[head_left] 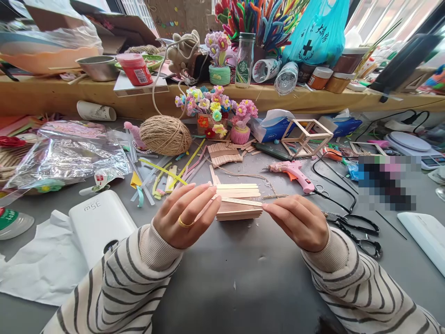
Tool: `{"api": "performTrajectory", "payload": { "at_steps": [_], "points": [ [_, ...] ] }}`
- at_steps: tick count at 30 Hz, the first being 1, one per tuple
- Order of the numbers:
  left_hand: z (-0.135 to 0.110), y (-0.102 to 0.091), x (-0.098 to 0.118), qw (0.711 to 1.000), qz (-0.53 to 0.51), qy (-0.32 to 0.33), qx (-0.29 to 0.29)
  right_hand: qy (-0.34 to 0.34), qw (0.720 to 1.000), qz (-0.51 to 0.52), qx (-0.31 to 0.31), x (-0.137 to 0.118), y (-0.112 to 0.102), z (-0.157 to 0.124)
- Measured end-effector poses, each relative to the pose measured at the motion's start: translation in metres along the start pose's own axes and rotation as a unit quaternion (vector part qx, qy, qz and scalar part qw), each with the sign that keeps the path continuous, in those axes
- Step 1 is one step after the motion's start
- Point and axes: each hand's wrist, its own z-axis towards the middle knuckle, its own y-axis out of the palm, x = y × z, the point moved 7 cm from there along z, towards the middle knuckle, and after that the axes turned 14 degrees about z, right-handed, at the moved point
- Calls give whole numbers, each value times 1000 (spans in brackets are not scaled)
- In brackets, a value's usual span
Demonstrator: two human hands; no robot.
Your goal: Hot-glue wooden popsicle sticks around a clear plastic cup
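Observation:
A single pale wooden craft stick (239, 202) is held level between both hands above the grey table. My left hand (186, 213), with a gold ring, pinches its left end with fingers pressed together. My right hand (299, 220) pinches the right end. Just under the stick lies a flat stack of wooden sticks (239, 211), with more laid sticks (238, 189) behind it.
A pink glue gun (294, 171) and its black cord lie right of centre, black scissors (361, 232) at right. A twine ball (165, 134), white power bank (99, 222), wooden cube frame (306, 137), pipe-cleaner flowers (212, 111) and plastic bags (66, 155) crowd the table.

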Motion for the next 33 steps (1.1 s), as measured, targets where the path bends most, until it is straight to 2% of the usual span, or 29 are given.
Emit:
{"api": "performTrajectory", "payload": {
  "at_steps": [6, 12, 33],
  "points": [
    [-2, 3, -6, 1000, -13, -16, 12, 5, 1000, 6, 3, -1, 0, 0],
    [-3, 2, -3, 999, -32, 5, 35, 7, 1000, 3, 6, 0, 1, -2],
    [-5, 4, -2, 998, -61, -2, 23, 17, 1000, 12, 9, 2, 2, -1]
  ]
}}
